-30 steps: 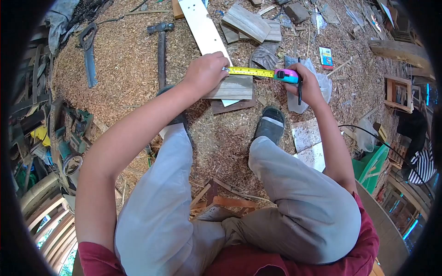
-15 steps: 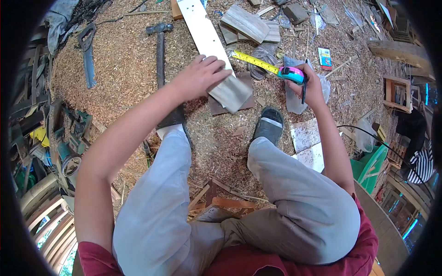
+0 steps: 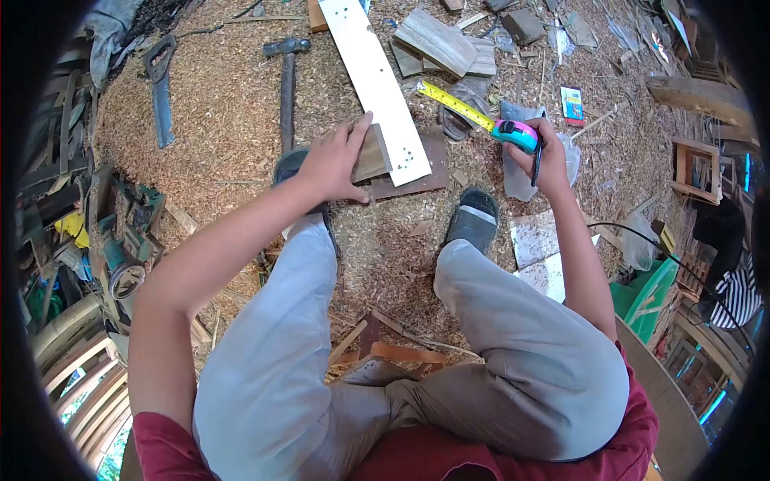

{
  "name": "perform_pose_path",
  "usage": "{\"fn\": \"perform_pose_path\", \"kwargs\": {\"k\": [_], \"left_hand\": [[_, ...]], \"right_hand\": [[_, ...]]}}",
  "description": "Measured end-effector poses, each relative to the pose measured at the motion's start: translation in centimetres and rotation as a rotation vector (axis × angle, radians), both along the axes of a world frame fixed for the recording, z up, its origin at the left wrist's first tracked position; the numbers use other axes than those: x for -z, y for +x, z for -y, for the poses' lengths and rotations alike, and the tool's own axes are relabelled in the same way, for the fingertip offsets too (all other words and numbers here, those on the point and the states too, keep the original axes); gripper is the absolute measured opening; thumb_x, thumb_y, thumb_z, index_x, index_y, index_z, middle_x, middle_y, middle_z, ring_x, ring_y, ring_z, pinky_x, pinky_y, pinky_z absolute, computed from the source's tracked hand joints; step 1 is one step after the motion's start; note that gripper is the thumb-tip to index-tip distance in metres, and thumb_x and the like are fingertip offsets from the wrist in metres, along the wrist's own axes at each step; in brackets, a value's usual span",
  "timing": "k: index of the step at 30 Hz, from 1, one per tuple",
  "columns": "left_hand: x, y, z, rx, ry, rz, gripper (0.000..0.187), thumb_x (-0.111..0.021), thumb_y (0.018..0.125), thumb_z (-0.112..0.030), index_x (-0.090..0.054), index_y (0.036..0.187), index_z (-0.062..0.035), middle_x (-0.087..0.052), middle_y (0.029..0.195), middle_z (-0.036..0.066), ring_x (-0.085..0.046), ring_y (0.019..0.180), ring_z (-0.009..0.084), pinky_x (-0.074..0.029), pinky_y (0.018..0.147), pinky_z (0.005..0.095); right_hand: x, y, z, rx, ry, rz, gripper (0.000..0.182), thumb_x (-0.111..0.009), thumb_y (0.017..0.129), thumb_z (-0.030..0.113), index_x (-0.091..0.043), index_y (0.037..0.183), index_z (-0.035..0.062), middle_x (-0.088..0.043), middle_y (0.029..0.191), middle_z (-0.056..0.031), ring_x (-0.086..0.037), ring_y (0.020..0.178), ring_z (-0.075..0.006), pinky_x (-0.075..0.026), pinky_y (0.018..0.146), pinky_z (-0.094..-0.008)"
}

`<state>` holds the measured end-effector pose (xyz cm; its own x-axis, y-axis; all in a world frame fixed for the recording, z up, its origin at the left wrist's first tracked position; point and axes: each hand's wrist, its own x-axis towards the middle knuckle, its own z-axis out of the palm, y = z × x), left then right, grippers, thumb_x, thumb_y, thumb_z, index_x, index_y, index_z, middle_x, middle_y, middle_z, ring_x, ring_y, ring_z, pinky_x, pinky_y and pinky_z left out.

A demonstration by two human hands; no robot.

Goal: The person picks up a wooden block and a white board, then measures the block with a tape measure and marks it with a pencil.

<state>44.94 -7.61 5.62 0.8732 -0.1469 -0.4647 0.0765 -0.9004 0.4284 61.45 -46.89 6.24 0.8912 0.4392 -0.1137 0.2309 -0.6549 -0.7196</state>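
The left hand (image 3: 327, 163) is curving its thumb and fingers about a wooden block (image 3: 371, 158); whether it is gripping firmly, I cannot tell. The block is lying at that hand's three o'clock, by the near end of a white board (image 3: 377, 80), whose long axis is running eleven to five. The left hand is sitting nearer the board. A tape measure (image 3: 516, 135) is pointing its blade toward ten o'clock, the right hand (image 3: 549, 157) grasping its case.
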Motion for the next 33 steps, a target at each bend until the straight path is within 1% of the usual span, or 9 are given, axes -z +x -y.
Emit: {"fn": "perform_pose_path", "kwargs": {"k": [6,12,15,18,25,28,29,32,33], "left_hand": [[1.8,-0.4,-0.8,-0.118,-0.150,0.365,0.114,-0.094,0.069,-0.020,-0.032,0.163,-0.0041,-0.059,0.132,0.026,-0.061,0.125,0.0449,-0.050,0.111,0.0517],[-1.6,4.3,1.1,0.009,-0.103,0.462,0.106,-0.095,0.070,-0.027,-0.042,0.159,-0.0011,-0.056,0.142,0.024,-0.058,0.131,0.0444,-0.048,0.114,0.0507],[0.4,4.6,1.9,0.041,0.002,0.599,0.104,-0.096,0.071,-0.032,-0.047,0.157,-0.0022,-0.054,0.143,0.021,-0.055,0.134,0.0425,-0.047,0.114,0.0500],[0.5,4.3,1.0,0.011,0.002,0.424,0.105,-0.098,0.070,-0.033,-0.047,0.158,-0.0043,-0.053,0.144,0.021,-0.053,0.136,0.0423,-0.046,0.116,0.0504],[1.7,3.1,-2.0,0.047,-0.190,0.408,0.101,-0.097,0.075,-0.040,-0.047,0.155,-0.0042,-0.052,0.143,0.022,-0.051,0.138,0.0414,-0.046,0.119,0.0486],[3.2,2.2,-2.3,-0.173,-0.312,0.429,0.099,-0.092,0.083,-0.047,-0.044,0.158,-0.0030,-0.049,0.150,0.020,-0.049,0.143,0.0345,-0.045,0.119,0.0461],[3.8,2.0,-2.6,-0.323,-0.329,0.418,0.077,-0.083,0.096,-0.049,-0.054,0.149,-0.0006,-0.058,0.142,0.015,-0.057,0.132,0.0257,-0.050,0.111,0.0435],[3.2,2.1,-4.3,-0.829,-0.666,-0.006,0.050,-0.075,0.105,-0.040,-0.065,0.135,-0.0009,-0.068,0.122,0.009,-0.064,0.113,0.0206,-0.053,0.102,0.0407],[1.9,1.7,-3.8,-0.874,-0.647,0.016,0.032,-0.070,0.109,-0.032,-0.071,0.121,-0.0026,-0.071,0.104,0.002,-0.065,0.095,0.0144,-0.055,0.091,0.0341]], "right_hand": [[0.0,-0.6,0.0,-0.013,0.058,-0.002,0.043,-0.093,0.085,0.020,-0.067,0.115,0.0034,-0.072,0.101,-0.0065,-0.068,0.096,-0.0161,-0.055,0.089,-0.0326],[0.3,-0.4,0.2,0.134,0.110,0.004,0.044,-0.093,0.085,0.019,-0.066,0.117,0.0035,-0.071,0.103,-0.0054,-0.066,0.094,-0.0141,-0.054,0.088,-0.0310],[0.4,-0.5,0.5,0.258,0.199,-0.046,0.044,-0.092,0.086,0.015,-0.065,0.118,0.0032,-0.070,0.104,-0.0039,-0.066,0.094,-0.0131,-0.055,0.088,-0.0306],[1.3,0.0,0.6,0.085,0.232,0.231,0.043,-0.091,0.087,0.014,-0.064,0.118,0.0060,-0.067,0.094,-0.0015,-0.062,0.072,-0.0082,-0.051,0.062,-0.0257],[-0.6,-0.3,-0.2,-0.034,0.139,0.040,0.044,-0.091,0.083,0.013,-0.070,0.120,0.0036,-0.076,0.108,-0.0086,-0.072,0.101,-0.0193,-0.056,0.093,-0.0354],[-1.6,-0.4,-1.8,-0.120,0.081,0.093,0.043,-0.091,0.084,0.013,-0.070,0.121,0.0047,-0.076,0.109,-0.0089,-0.073,0.101,-0.0213,-0.056,0.093,-0.0362],[-1.9,-0.5,-2.4,-0.134,0.139,0.068,0.044,-0.091,0.082,0.011,-0.071,0.120,0.0055,-0.075,0.111,-0.0109,-0.074,0.103,-0.0264,-0.056,0.093,-0.0376],[-1.6,0.0,-3.6,-0.232,0.093,0.118,0.047,-0.090,0.079,0.009,-0.071,0.121,0.0058,-0.074,0.111,-0.0128,-0.073,0.104,-0.0312,-0.056,0.093,-0.0394],[-1.9,-0.1,-4.3,-0.256,0.109,0.119,0.049,-0.090,0.076,0.008,-0.071,0.121,0.0055,-0.073,0.111,-0.0144,-0.072,0.104,-0.0345,-0.056,0.094,-0.0412]]}}
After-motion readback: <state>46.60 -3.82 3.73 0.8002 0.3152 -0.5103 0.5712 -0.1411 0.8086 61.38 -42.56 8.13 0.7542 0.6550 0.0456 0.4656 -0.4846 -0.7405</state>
